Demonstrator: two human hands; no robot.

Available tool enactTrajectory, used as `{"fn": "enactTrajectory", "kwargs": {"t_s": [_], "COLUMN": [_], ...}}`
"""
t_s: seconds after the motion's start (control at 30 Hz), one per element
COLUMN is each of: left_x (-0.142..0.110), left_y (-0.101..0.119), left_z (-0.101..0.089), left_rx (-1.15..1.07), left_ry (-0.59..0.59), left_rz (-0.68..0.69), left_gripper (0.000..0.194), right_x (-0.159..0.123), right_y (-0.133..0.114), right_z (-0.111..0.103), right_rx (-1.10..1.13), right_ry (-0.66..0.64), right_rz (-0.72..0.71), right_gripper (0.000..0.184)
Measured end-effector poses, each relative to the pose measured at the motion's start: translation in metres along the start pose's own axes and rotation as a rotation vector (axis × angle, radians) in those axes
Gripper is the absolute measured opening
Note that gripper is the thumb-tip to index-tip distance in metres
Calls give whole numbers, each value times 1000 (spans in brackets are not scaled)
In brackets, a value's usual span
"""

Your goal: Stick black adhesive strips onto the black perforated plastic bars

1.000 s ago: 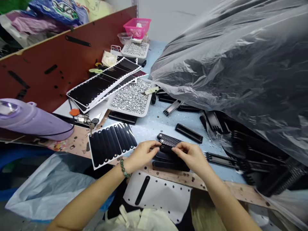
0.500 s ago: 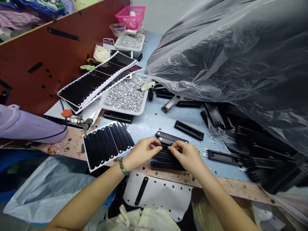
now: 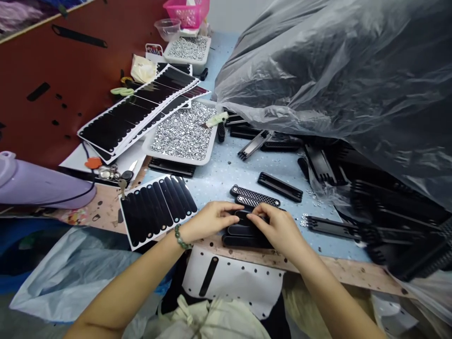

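My left hand (image 3: 216, 220) is at the near edge of the blue table, its index finger and thumb closed in around one end of a black oblong piece (image 3: 242, 215). On the same piece, from the other side, rest the pinched fingers of my right hand (image 3: 274, 225). Whether a thin black strip lies between the fingertips is too small to tell. Closer to me lie more smooth black oblong pieces (image 3: 243, 241), partly under my hands. Just beyond are pieces with a textured face (image 3: 256, 194). To the left lies a sheet of black strip stickers (image 3: 160, 212).
A white tray (image 3: 150, 151) of small metal parts stands behind, with stacked sticker sheets (image 3: 130, 113) and a utility knife (image 3: 216, 119) at its rim. Clear plastic sheeting (image 3: 300, 80) hangs over black parts at right. A purple bottle (image 3: 45, 181) lies at far left.
The camera view has shifted slightly. My left index finger has stretched further along the black oblong piece; my right hand stays pinched at nearly the same spot.
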State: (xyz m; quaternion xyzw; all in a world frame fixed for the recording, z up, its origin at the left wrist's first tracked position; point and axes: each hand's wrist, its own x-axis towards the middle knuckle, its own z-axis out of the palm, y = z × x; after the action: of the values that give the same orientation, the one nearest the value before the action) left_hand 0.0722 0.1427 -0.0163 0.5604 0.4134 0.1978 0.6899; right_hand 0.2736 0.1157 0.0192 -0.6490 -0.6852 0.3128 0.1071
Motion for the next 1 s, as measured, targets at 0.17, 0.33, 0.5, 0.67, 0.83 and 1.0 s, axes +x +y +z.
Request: {"fn": "enactTrajectory", "kwargs": {"t_s": [0.17, 0.33, 0.5, 0.67, 0.83, 1.0], "left_x": [-2, -1, -1, -2, -1, 5], "left_y": [6, 4, 3, 6, 5, 0], "left_z": [-3, -3, -4, -4, -3, 3], "left_rx": [25, 26, 36, 59, 87, 105], "left_ry": [1, -19, -22, -22, -17, 26], "left_rz": [-31, -69, -48, -42, -59, 7], "left_gripper": [37, 39, 39, 37, 39, 34], "right_x": [3, 5, 4, 3, 3, 2], "right_y": [7, 8, 4, 3, 0, -3], "right_z": [-1, -1, 2, 4, 6, 6], "right_rx": [238, 294, 167, 58, -18, -66], "right_ry": [-34, -63, -41, 14, 9, 6], "right_rz": [21, 39, 50, 37, 46, 40], "right_gripper": [33, 35, 34, 33, 28, 26]}}
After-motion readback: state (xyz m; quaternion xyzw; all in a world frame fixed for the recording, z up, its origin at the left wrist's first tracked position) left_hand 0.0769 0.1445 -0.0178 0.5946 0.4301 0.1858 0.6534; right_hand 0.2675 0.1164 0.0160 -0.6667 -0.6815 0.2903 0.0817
